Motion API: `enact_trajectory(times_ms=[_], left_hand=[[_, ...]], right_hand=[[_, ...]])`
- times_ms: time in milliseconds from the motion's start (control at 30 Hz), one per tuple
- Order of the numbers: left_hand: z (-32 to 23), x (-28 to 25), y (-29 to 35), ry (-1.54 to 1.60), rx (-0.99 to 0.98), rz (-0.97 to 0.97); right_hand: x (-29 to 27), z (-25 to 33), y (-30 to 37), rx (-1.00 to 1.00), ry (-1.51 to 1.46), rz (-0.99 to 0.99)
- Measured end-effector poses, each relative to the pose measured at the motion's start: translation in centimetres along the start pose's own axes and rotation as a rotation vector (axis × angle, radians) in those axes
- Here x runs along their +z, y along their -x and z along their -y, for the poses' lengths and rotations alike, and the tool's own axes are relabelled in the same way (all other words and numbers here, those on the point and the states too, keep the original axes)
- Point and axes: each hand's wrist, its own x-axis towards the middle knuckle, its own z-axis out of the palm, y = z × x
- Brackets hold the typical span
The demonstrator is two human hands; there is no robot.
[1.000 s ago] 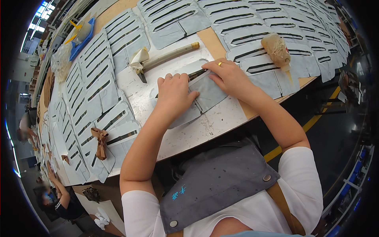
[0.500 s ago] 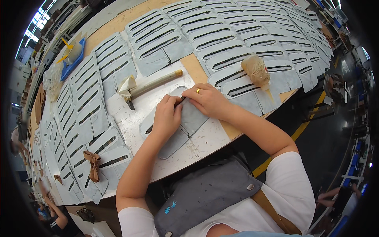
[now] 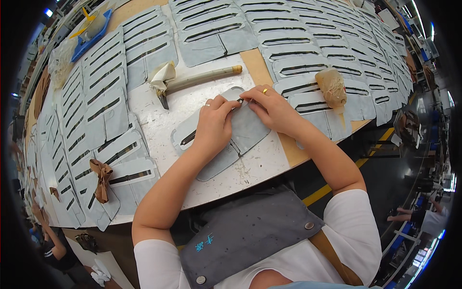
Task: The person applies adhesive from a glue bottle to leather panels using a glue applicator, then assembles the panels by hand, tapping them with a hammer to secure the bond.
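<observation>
A grey flat panel (image 3: pixel 252 131) with rounded corners lies aslant on the white work board, a dark slot running across it. My left hand (image 3: pixel 215 123) rests over the slot, its thumb and fingers pinched at the slot's upper right end. Close against it, my right hand (image 3: pixel 273 110) pinches the same spot, fingertips almost touching the left ones. Both grip the dark edge of the slot; the exact fold between the fingertips is hidden. Beyond the hands lies a hammer (image 3: pixel 207 78), its handle pale and its head wrapped in white.
Rows of overlapping slotted grey panels (image 3: pixel 219 45) cover the table's far and left sides. A squeeze bottle (image 3: pixel 331 89) with a pointed nozzle lies on panels at right. Crumpled brown material (image 3: pixel 101 180) lies at left, and a blue tray (image 3: pixel 94 38) stands farther back. Other people work at the sides.
The view has shifted, so the table sits higher in it. My hands stay pinched at the slot, slightly farther along toward its upper right end.
</observation>
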Motion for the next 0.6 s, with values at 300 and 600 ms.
enact_trajectory(times_ms=[300, 600], left_hand=[[-0.2, 0.7, 0.7, -0.312, 0.183, -0.013], [-0.8, -0.8, 1.4, -0.205, 0.034, 0.004]], right_hand=[[0.2, -0.4, 0.7, -0.16, 0.236, 0.021], [1.5, 1.5, 0.6, -0.001, -0.006, 0.018]])
